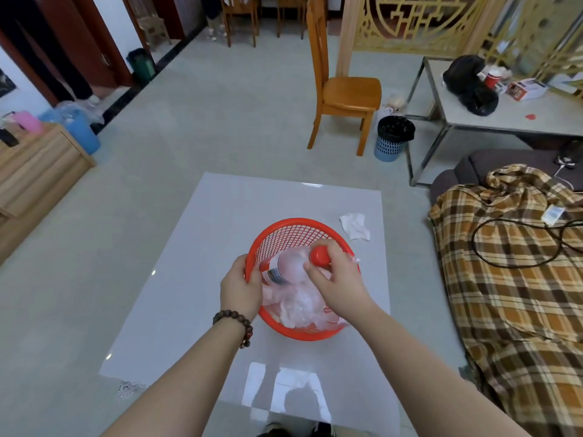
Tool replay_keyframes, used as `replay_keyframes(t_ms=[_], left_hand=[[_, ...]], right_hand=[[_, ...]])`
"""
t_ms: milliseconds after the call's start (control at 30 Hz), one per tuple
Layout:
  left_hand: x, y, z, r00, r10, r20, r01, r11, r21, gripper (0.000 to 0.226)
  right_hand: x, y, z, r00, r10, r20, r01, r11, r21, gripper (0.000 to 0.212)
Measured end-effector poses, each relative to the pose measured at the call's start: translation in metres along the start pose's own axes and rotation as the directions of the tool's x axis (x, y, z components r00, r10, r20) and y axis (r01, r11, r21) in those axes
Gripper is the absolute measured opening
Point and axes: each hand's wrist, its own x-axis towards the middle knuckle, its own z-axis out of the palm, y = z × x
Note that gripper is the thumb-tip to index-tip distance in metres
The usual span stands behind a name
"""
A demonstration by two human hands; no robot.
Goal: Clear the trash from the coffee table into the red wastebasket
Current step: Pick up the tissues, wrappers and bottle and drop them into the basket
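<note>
The red wastebasket (285,231), a mesh plastic one, stands tilted on the glossy white coffee table (189,279). My left hand (241,287) grips its left rim. My right hand (336,280) holds a clear plastic bottle (284,268) near its red cap, with the bottle lying inside the basket's mouth. Crumpled clear plastic wrap (299,305) fills the basket's lower part. A crumpled white tissue (356,226) lies on the table just right of the basket.
A sofa with a plaid blanket (511,263) and a black cable runs along the table's right side. Beyond stand a wooden chair (344,89), a blue bin with a black liner (392,138) and a grey side table (511,118). A wooden cabinet (38,171) is at left.
</note>
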Motion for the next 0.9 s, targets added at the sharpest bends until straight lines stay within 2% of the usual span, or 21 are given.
replay_keyframes(t_ms=[200,333,500,700,900], left_hand=[[-0.009,-0.005,-0.003,0.999,0.027,-0.016,-0.027,0.999,0.021,0.019],[-0.016,0.004,0.01,0.999,-0.04,-0.03,0.04,0.999,-0.001,0.022],[-0.03,0.021,0.043,0.997,-0.049,-0.056,0.05,0.999,0.013,0.021],[-0.056,0.043,0.107,0.976,-0.092,-0.199,0.105,0.993,0.053,0.016],[-0.121,0.076,0.172,0.885,-0.2,-0.419,0.246,0.968,0.057,0.023]], right_hand=[[-0.011,0.02,-0.002,0.99,0.139,0.029,-0.132,0.974,-0.184,0.016],[-0.022,0.031,-0.022,0.995,0.101,-0.015,-0.102,0.963,-0.248,0.038],[-0.029,0.055,-0.069,0.998,0.064,-0.029,-0.07,0.961,-0.266,0.047],[-0.033,0.113,-0.16,0.998,0.056,-0.012,-0.057,0.971,-0.233,0.055],[-0.043,0.187,-0.276,0.99,0.062,0.124,-0.026,0.962,-0.271,0.056]])
